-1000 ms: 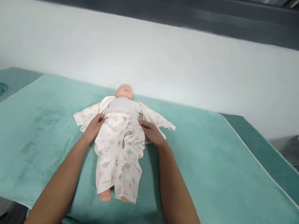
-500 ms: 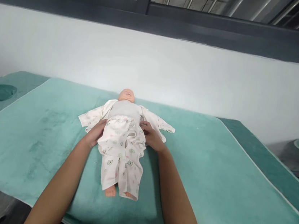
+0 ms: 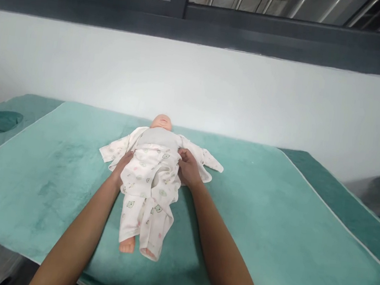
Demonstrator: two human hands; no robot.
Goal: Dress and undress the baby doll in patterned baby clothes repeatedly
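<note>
While the baby doll (image 3: 158, 136) lies face-up on the green bedsheet (image 3: 272, 208), left hand (image 3: 123, 165) and right hand (image 3: 189, 168) curl at its printed trousers (image 3: 139, 180), grip unclear, cloth probably light, limp, best taken by the waistband (image 3: 154, 147).

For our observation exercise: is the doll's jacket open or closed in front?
Open: the jacket spreads to both sides, with the doll's grey chest showing between its edges.

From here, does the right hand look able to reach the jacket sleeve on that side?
Likely yes: the right hand is beside the trousers, near that sleeve, which lies outspread with nothing over it.
</note>
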